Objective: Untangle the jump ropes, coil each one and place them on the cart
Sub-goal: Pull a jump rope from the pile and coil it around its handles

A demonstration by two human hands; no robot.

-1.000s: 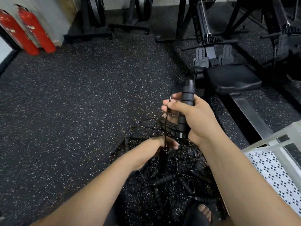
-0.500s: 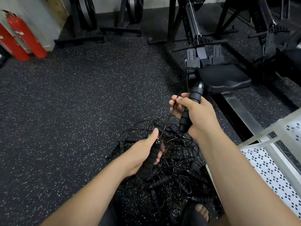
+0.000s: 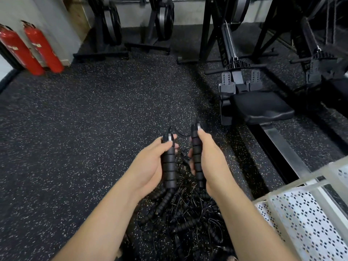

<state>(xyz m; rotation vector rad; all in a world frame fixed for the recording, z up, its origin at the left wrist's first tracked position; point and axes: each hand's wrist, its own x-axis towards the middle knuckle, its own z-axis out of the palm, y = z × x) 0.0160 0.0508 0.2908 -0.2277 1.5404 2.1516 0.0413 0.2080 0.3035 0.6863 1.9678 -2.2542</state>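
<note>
My left hand [image 3: 150,162] grips one black ribbed jump-rope handle [image 3: 169,166], held upright with its metal cap on top. Beside it, my right hand [image 3: 209,161] grips a second black handle [image 3: 195,153], also upright. A thin black cord [image 3: 180,135] loops between the two handle tops. Below my hands, a tangled pile of black jump ropes [image 3: 188,219] with several more handles lies on the speckled floor. The white perforated cart [image 3: 308,219] stands at the lower right.
A rowing machine with a black seat [image 3: 261,108] and metal rail stands right of my hands. Weight-plate racks [image 3: 111,25] line the back wall, and two red fire extinguishers [image 3: 33,48] stand at the far left. Speckled rubber floor [image 3: 84,119] spreads to the left.
My left hand lifted its handle from down by the pile up beside the right one. Both handles now stand side by side, upright. The view tilted upward slightly.
</note>
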